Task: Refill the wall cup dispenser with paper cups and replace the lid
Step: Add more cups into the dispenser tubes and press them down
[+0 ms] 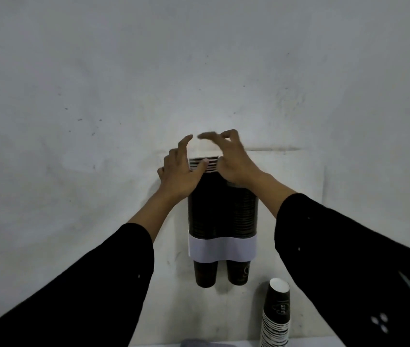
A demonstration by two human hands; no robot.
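Cup stack [204, 165] top between both hands' fingers [183, 146] (blurred)

You have one head-worn view, facing the wall [99, 71] straight on, close, looking slightly down over both forearms.

Spare stack [276, 319] right of (below) dispenser [222, 214]

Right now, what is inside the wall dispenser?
The dispenser holds two stacks of dark cups. Their rims rise above its top, and two cup bottoms hang below the white band. Both hands hide part of the top.
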